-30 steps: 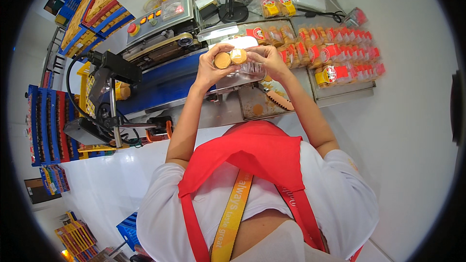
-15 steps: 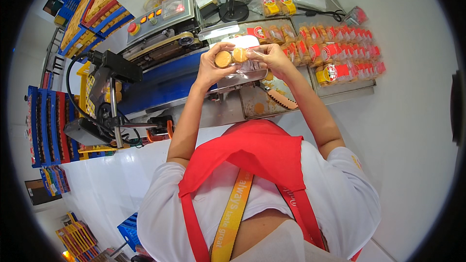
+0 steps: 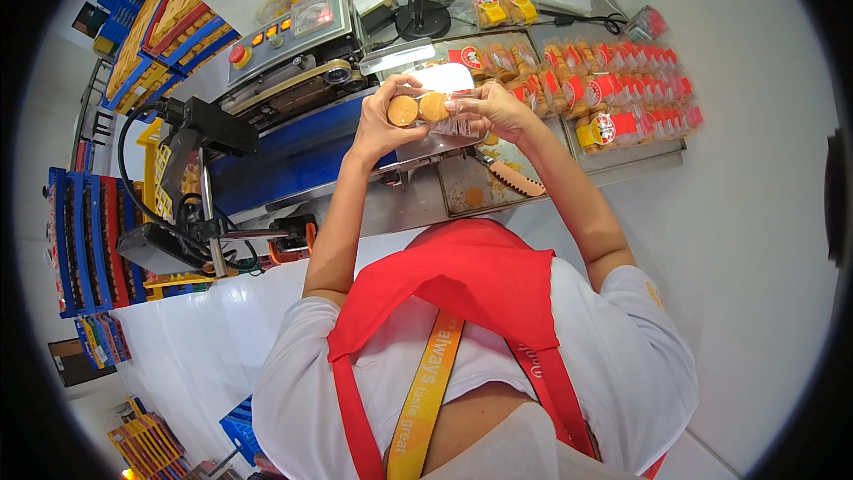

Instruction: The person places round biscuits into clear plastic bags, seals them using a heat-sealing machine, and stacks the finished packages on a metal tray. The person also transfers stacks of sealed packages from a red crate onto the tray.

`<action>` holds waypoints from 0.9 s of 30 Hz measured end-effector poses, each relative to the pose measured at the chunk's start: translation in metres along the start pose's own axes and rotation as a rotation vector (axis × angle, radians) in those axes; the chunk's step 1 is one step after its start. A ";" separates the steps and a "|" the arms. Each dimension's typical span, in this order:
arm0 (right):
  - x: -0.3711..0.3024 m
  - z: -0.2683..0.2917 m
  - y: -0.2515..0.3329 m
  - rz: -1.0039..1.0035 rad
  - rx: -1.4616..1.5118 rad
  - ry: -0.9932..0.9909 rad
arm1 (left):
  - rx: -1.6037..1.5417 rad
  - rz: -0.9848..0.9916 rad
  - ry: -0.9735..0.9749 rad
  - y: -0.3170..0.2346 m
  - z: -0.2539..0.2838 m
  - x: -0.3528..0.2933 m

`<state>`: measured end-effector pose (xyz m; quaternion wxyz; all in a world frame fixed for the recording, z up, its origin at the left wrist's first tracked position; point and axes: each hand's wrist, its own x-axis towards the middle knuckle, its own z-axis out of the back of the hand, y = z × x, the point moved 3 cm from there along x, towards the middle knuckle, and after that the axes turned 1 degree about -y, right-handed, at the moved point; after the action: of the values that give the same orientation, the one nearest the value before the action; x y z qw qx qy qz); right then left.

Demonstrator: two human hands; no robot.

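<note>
Both hands hold up a clear plastic bag of round golden biscuits point(image 3: 434, 107) above the near end of a machine's blue belt point(image 3: 289, 156). My left hand point(image 3: 380, 123) curves round the left side, its thumb below and fingers above two biscuit faces. With its fingertips, my right hand point(image 3: 499, 112) pinches the transparent film at the right end. Just below that hand lies a metal tray point(image 3: 458, 200) with crumbs on it, and a toothed tool with a peach-coloured handle point(image 3: 515, 180) rests there.
Rows of packed biscuit bags with red labels point(image 3: 613, 89) stand on a tray at right. The machine's control box point(image 3: 284, 36) is behind left. A black camera-like device on an arm point(image 3: 209, 124) juts over the belt. Stacked blue and red crates point(image 3: 89, 240) stand far left.
Both hands and the biscuit bag have shifted very slightly to the left. The grip on the bag looks the same.
</note>
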<state>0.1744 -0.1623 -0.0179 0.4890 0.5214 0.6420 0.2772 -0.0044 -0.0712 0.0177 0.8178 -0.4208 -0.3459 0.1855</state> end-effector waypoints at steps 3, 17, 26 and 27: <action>-0.003 -0.005 -0.001 -0.050 0.137 0.015 | -0.021 -0.003 0.017 0.006 0.003 0.000; -0.006 0.033 -0.004 0.101 0.284 -0.080 | -0.123 0.114 0.011 0.020 0.010 0.004; -0.071 0.068 0.016 0.325 0.083 -0.299 | 0.452 -0.254 -0.324 -0.033 0.028 0.005; -0.081 0.057 0.022 0.342 0.019 -0.312 | 0.525 -0.297 -0.401 -0.052 0.027 0.002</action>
<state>0.2339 -0.2403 0.0069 0.5234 0.6638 0.4633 0.2660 -0.0221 -0.0850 0.0723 0.8318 -0.0970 -0.4976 0.2261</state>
